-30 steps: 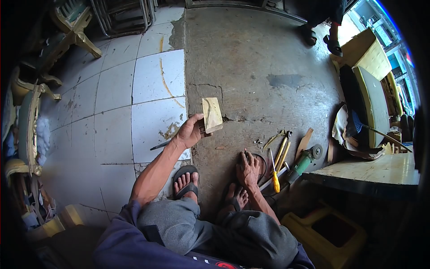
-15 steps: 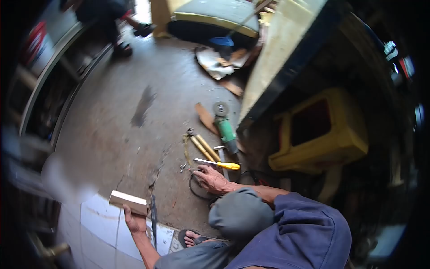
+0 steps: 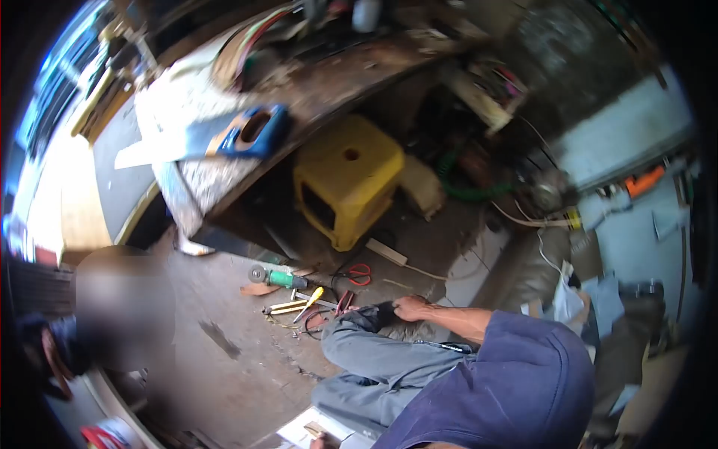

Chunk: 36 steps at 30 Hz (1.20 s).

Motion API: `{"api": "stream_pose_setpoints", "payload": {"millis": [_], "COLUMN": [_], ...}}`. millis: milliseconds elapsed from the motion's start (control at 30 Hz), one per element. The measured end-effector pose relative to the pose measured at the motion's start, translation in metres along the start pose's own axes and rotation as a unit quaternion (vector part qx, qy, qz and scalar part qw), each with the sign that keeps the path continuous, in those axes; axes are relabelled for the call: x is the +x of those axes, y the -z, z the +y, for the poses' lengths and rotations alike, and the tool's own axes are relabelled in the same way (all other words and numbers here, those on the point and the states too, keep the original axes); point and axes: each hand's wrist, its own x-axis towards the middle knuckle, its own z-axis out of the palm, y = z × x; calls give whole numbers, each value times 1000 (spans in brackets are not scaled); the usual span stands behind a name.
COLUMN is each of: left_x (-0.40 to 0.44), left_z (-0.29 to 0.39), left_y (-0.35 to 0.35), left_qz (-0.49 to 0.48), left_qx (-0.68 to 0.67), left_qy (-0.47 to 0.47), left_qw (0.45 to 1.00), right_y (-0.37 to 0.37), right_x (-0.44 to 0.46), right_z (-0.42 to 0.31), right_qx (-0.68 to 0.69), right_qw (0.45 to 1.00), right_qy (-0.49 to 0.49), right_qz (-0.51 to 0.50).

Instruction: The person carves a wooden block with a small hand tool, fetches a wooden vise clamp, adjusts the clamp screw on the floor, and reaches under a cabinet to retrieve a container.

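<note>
At the bottom edge, only a small part of my left hand (image 3: 320, 443) shows, gripping a pale wooden block (image 3: 315, 429). My right hand (image 3: 409, 307) is closed beside my knee, against something dark that I cannot make out. On the floor past the knee lie a green angle grinder (image 3: 280, 278), a screwdriver with a yellow handle (image 3: 315, 298), a tool with yellowish handles (image 3: 287, 307) and red-handled pliers (image 3: 345, 301). Red-handled scissors (image 3: 360, 274) rest a little farther back.
A yellow stool (image 3: 351, 168) stands under a workbench (image 3: 336, 71). A saw with a blue handle (image 3: 263, 135) lies on the bench. A white power strip (image 3: 386, 252) and its cord are on the floor. Another person's dark clothing (image 3: 63, 344) shows at the left.
The view has swung to the right. My right hand has moved away from the tools to beside my knee. My left hand and the block are now mostly below the view.
</note>
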Motion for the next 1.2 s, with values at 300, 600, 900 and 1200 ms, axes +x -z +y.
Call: {"api": "stream_pose_setpoints", "payload": {"millis": [300, 600, 900, 1200], "left_x": [-200, -259, -319, -315], "left_z": [260, 313, 295, 338], "left_y": [-37, -100, -204, -449], "left_qz": [-105, -131, -130, -219], "left_qx": [111, 220, 334, 302], "left_qy": [-155, -143, -121, -340], "left_qw": [976, 956, 925, 863], "right_y": [-34, 118, 133, 226], "right_x": [-223, -295, -304, -356], "right_z": [-36, -52, 124, 312], "right_qx": [326, 348, 296, 316], "right_qw": [944, 925, 930, 881], "right_qy": [-23, 109, 0, -141], "right_qz": [-38, 107, 217, 322]}}
